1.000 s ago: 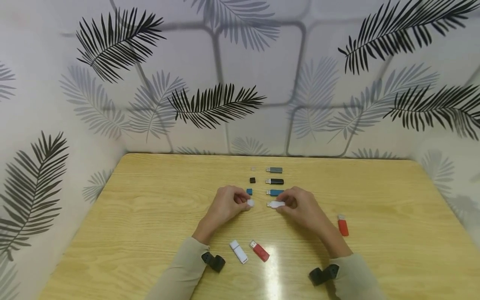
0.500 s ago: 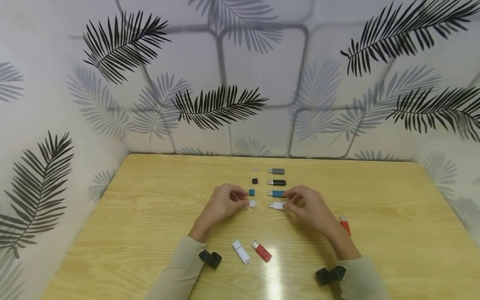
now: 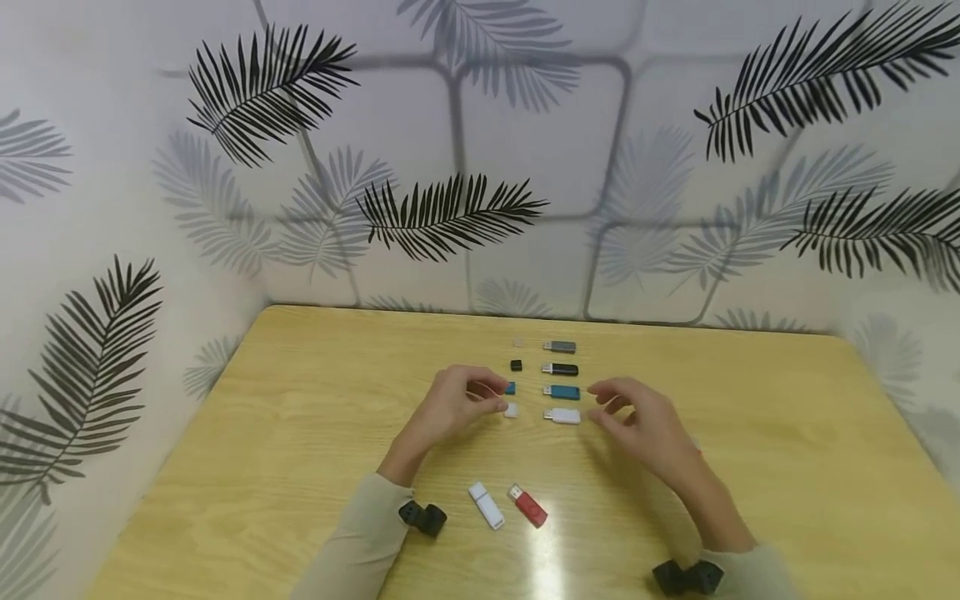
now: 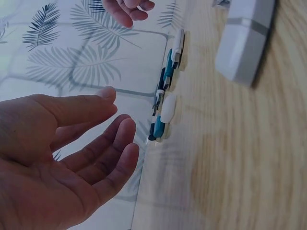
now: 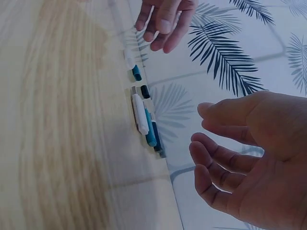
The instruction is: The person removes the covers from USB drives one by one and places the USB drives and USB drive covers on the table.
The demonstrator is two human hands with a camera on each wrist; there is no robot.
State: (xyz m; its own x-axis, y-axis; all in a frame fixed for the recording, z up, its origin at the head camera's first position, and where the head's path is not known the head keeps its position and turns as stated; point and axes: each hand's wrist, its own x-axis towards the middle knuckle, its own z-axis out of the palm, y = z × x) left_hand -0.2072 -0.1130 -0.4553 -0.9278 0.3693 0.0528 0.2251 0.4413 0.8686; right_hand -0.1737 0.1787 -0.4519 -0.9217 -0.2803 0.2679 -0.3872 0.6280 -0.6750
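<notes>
I read the left grip (image 3: 452,402) as spread and empty, near the white cap (image 3: 512,411); the right grip (image 3: 642,419), likewise spread and empty, is just beside the white USB stick (image 3: 564,416). Both parts lie on the desk (image 3: 322,417). I judge them light, rigid, slightly slippery. I recommend pinching the stick's sides, clear of its metal plug (image 3: 548,415).

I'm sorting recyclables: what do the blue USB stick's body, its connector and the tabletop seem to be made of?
The blue body: probably plastic, smooth, in one even colour. The connector: likely bare metal, from its silvery-grey look. The tabletop: wood or wood-look laminate, glossy; grain and a bright reflection show.
</notes>
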